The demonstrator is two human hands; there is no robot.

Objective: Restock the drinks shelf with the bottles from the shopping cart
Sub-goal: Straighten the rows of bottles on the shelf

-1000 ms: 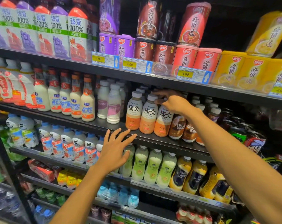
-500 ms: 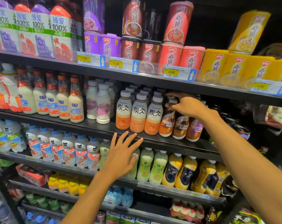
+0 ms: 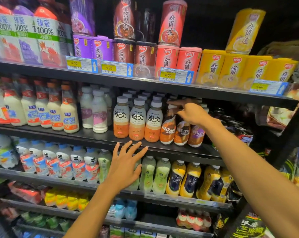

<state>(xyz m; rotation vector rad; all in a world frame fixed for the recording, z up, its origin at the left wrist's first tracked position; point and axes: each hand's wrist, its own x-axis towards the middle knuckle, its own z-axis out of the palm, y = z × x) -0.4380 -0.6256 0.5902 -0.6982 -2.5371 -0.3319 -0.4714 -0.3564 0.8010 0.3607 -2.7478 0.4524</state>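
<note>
The left hand [image 3: 124,166] hovers with fingers spread and straight, holding nothing, its tips at the front edge of the middle shelf [image 3: 93,140] and its palm in front of the pale green bottles [image 3: 147,176] one tier down. Further in, the right hand [image 3: 191,114] reaches to the cap of the leftmost Nescafé bottle [image 3: 167,133], forefinger above and thumb below; whether they actually pinch it cannot be told. That bottle stands on the middle shelf, just beside three orange latte bottles [image 3: 136,122].
</note>
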